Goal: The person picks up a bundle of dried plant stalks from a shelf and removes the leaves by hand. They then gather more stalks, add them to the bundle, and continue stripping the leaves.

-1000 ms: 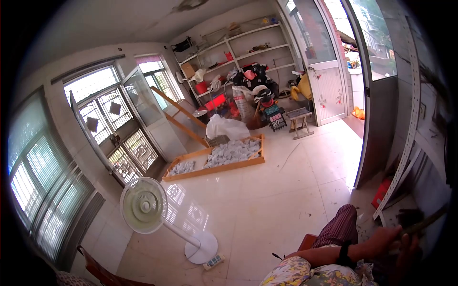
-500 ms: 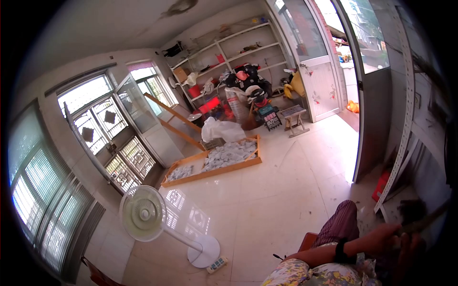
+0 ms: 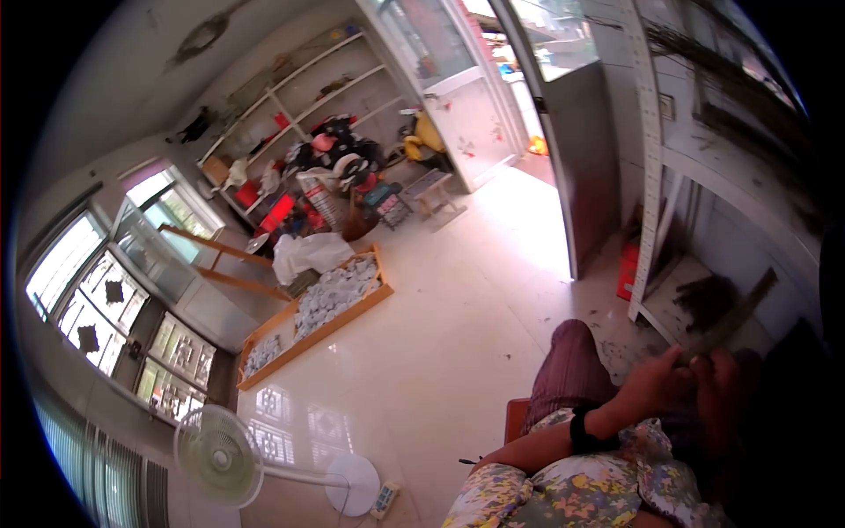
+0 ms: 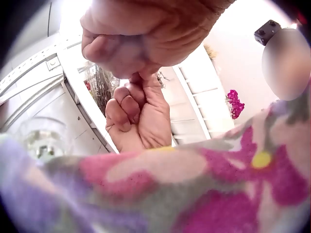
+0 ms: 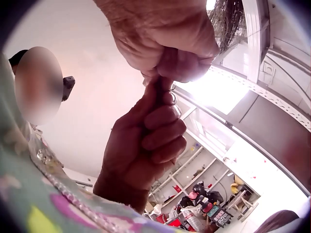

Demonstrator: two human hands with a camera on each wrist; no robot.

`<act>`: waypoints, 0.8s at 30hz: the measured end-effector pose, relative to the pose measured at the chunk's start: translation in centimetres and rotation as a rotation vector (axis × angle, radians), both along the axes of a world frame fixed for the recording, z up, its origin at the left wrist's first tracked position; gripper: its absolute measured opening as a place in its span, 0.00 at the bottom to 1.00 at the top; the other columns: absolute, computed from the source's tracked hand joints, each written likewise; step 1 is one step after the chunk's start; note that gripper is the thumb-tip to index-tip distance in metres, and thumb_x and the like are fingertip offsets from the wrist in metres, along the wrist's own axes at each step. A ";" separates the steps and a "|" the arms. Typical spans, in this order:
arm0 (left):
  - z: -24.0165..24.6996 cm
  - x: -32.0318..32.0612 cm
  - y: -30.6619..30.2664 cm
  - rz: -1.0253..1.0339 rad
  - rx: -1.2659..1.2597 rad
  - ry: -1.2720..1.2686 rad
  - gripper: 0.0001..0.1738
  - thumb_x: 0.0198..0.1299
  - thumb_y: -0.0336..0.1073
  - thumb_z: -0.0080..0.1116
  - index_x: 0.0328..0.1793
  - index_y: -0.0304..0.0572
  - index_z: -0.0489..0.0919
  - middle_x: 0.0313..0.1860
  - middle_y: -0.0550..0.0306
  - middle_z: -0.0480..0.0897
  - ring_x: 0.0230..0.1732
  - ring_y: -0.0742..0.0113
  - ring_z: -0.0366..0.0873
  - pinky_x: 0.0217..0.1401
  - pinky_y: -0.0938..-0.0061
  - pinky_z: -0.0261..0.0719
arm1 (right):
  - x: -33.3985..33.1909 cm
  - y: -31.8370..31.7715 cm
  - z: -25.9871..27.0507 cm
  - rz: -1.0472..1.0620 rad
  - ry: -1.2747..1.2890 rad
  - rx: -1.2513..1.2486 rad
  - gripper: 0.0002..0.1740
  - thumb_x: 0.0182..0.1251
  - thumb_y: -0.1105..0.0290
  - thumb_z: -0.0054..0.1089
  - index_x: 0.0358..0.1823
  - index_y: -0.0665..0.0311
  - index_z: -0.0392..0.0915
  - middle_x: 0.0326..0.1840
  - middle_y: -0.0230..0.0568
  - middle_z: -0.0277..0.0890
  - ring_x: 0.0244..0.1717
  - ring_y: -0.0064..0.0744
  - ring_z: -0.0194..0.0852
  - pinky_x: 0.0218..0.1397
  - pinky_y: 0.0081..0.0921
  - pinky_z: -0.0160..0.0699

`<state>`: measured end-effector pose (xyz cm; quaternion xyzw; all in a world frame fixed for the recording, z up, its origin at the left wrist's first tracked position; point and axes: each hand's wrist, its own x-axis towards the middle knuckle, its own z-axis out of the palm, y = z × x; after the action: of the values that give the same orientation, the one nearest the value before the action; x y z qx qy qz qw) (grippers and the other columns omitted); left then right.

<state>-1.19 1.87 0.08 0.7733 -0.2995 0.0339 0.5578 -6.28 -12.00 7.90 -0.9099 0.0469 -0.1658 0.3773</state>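
Lower right of the head view: a seated person in a floral sleeve holds both fists together. The left hand (image 3: 656, 385), a black band at its wrist, is curled tight round a thin brownish stick (image 3: 739, 310). The right hand (image 3: 726, 392), just beside it, grips the same stick, which slants away toward the upper right in front of a white shelf unit (image 3: 647, 176). A standing fan (image 3: 216, 456) is at lower left. A long wooden frame (image 3: 317, 308) lies on the tiled floor (image 3: 458, 352) at centre left.

No lettering is legible; the dark board (image 3: 388, 208) at eleven o'clock bears marks too small to read.
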 end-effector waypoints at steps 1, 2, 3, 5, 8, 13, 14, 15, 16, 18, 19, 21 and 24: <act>-0.2 0.1 0.3 -0.018 -0.011 0.032 0.16 0.64 0.36 0.54 0.54 0.36 0.69 0.27 0.41 0.78 0.32 0.40 0.79 0.34 0.55 0.74 | 0.1 0.2 0.6 0.001 0.048 0.037 0.14 0.59 0.63 0.56 0.36 0.68 0.79 0.31 0.53 0.79 0.32 0.47 0.78 0.39 0.36 0.74; -0.5 0.2 0.3 -0.059 -0.024 0.064 0.17 0.65 0.35 0.53 0.56 0.35 0.69 0.26 0.43 0.78 0.30 0.42 0.79 0.34 0.57 0.74 | 0.5 0.3 0.3 -0.033 0.104 0.087 0.13 0.60 0.63 0.56 0.37 0.67 0.80 0.31 0.53 0.79 0.32 0.43 0.79 0.38 0.34 0.75; -0.6 0.4 0.3 -0.030 -0.039 0.006 0.15 0.65 0.34 0.52 0.55 0.35 0.70 0.27 0.45 0.79 0.30 0.49 0.80 0.34 0.61 0.75 | 0.4 0.4 0.0 0.063 0.003 0.235 0.13 0.60 0.64 0.56 0.38 0.68 0.80 0.31 0.51 0.79 0.32 0.38 0.79 0.39 0.32 0.75; 0.3 0.3 -0.1 -0.022 -0.069 0.046 0.13 0.66 0.32 0.51 0.54 0.35 0.73 0.29 0.49 0.79 0.31 0.62 0.78 0.34 0.68 0.75 | 1.4 0.1 -2.0 0.169 -0.147 0.399 0.12 0.61 0.67 0.57 0.38 0.68 0.80 0.29 0.49 0.79 0.31 0.30 0.79 0.37 0.29 0.75; 2.8 0.8 0.4 -0.009 -0.015 0.313 0.10 0.66 0.31 0.51 0.50 0.36 0.76 0.32 0.56 0.79 0.34 0.80 0.73 0.34 0.80 0.72 | 4.0 -1.3 -5.5 0.225 -0.275 0.421 0.08 0.61 0.71 0.60 0.37 0.69 0.80 0.26 0.46 0.77 0.26 0.27 0.77 0.32 0.28 0.73; 3.3 0.3 -0.3 -0.133 -0.227 0.451 0.13 0.69 0.39 0.51 0.51 0.37 0.76 0.33 0.65 0.77 0.33 0.79 0.71 0.34 0.80 0.71 | 2.7 -2.0 -3.8 0.311 -0.280 0.450 0.06 0.64 0.73 0.58 0.35 0.69 0.78 0.22 0.45 0.73 0.22 0.29 0.74 0.27 0.27 0.70; 2.5 0.7 -0.1 -0.132 -0.203 0.467 0.15 0.70 0.41 0.52 0.51 0.37 0.76 0.33 0.64 0.78 0.35 0.77 0.73 0.37 0.79 0.72 | 2.9 -2.2 -4.3 0.313 -0.292 0.432 0.06 0.64 0.72 0.58 0.35 0.69 0.77 0.23 0.46 0.73 0.23 0.31 0.75 0.28 0.28 0.70; 2.1 0.9 0.0 -0.145 -0.229 0.485 0.15 0.69 0.41 0.53 0.50 0.36 0.75 0.31 0.65 0.74 0.33 0.80 0.67 0.35 0.82 0.68 | 3.2 -2.3 -5.0 0.318 -0.304 0.412 0.07 0.65 0.72 0.58 0.34 0.70 0.77 0.23 0.47 0.73 0.25 0.33 0.76 0.28 0.28 0.70; 1.7 1.0 0.2 -0.133 -0.240 0.502 0.14 0.69 0.41 0.52 0.50 0.36 0.75 0.30 0.65 0.74 0.33 0.80 0.67 0.35 0.81 0.68 | 3.4 -2.3 -5.4 0.326 -0.317 0.392 0.07 0.65 0.72 0.57 0.34 0.70 0.76 0.24 0.49 0.73 0.26 0.34 0.78 0.29 0.29 0.71; 1.3 1.2 0.4 -0.107 -0.261 0.537 0.13 0.70 0.40 0.51 0.49 0.36 0.75 0.30 0.65 0.74 0.32 0.80 0.67 0.33 0.81 0.68 | 3.2 -2.2 -5.4 0.324 -0.346 0.310 0.07 0.65 0.72 0.57 0.33 0.70 0.76 0.24 0.49 0.74 0.26 0.39 0.79 0.29 0.30 0.71; 1.2 1.2 0.5 -0.089 -0.233 0.508 0.12 0.70 0.39 0.51 0.48 0.36 0.75 0.29 0.64 0.73 0.32 0.80 0.67 0.33 0.80 0.68 | 3.1 -2.2 -5.3 0.323 -0.359 0.267 0.07 0.65 0.72 0.57 0.33 0.70 0.76 0.24 0.49 0.74 0.26 0.41 0.79 0.29 0.30 0.72; 1.2 1.3 0.3 -0.054 -0.184 0.446 0.11 0.69 0.38 0.51 0.47 0.36 0.74 0.27 0.62 0.73 0.31 0.80 0.66 0.31 0.79 0.68 | 3.0 -2.3 -5.1 0.336 -0.343 0.273 0.07 0.65 0.72 0.57 0.33 0.70 0.76 0.24 0.49 0.75 0.27 0.45 0.80 0.28 0.32 0.72; 2.0 1.1 0.0 0.015 -0.096 0.366 0.10 0.68 0.37 0.53 0.46 0.36 0.74 0.25 0.54 0.75 0.27 0.73 0.70 0.30 0.75 0.69 | 2.9 -2.4 -5.1 0.366 -0.332 0.289 0.07 0.65 0.72 0.57 0.33 0.70 0.76 0.25 0.49 0.75 0.27 0.46 0.80 0.29 0.33 0.73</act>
<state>-0.07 1.85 2.07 0.7412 -0.1853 -0.0889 0.6390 -3.35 -14.39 2.84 -0.8006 -0.1574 -0.2330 0.5290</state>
